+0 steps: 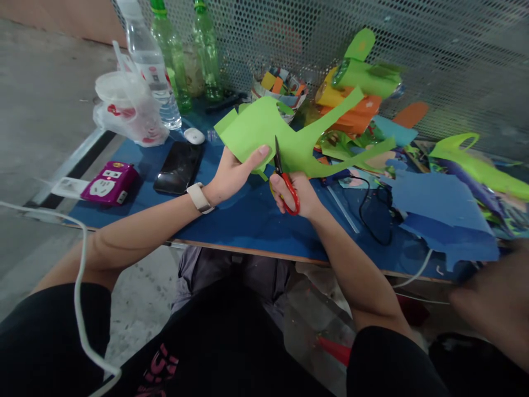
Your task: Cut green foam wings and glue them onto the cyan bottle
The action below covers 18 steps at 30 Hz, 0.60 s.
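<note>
My left hand [242,168] grips the lower left part of a light green sheet of paper [256,129], thumb on top and fingers underneath. The sheet is held above the table and has curved cutouts, with two long strips reaching out to the right. In my right hand [303,193] is a pair of scissors [291,190] with red handles and dark blades. The blades point away from me and lie across the sheet, near my left thumb. Whether the blades are parted is hard to make out.
On the blue table [243,226] lie a black phone [179,168], a purple power adapter [111,183] and blue paper [442,201]. Bottles [151,60] and a bagged cup [128,107] stand back left. Paper-covered bottles [366,80] and scraps crowd the right. Another person's blurred arm [491,298] shows lower right.
</note>
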Each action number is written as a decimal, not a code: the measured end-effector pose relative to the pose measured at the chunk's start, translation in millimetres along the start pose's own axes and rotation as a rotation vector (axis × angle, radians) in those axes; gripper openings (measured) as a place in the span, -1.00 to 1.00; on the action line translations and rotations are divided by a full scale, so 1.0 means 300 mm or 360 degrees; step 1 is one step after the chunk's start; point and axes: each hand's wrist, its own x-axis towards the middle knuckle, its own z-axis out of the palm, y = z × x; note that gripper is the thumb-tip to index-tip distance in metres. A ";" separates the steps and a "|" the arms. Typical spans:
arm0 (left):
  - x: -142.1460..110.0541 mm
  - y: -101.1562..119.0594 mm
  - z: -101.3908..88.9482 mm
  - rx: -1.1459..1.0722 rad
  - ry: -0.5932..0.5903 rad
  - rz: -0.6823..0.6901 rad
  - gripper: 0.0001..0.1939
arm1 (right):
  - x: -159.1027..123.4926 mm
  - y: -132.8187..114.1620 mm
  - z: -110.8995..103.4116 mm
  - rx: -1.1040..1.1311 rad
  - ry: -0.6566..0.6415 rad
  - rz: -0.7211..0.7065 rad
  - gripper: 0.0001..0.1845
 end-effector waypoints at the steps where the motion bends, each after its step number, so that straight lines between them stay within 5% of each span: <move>1: 0.001 -0.001 0.000 -0.0006 0.0014 0.0003 -0.28 | -0.001 0.002 0.000 -0.0007 0.0002 -0.0004 -0.06; 18: 0.005 0.014 -0.021 0.0091 0.0088 -0.0035 -0.33 | -0.008 -0.018 -0.002 -0.0127 -0.0045 0.0058 -0.01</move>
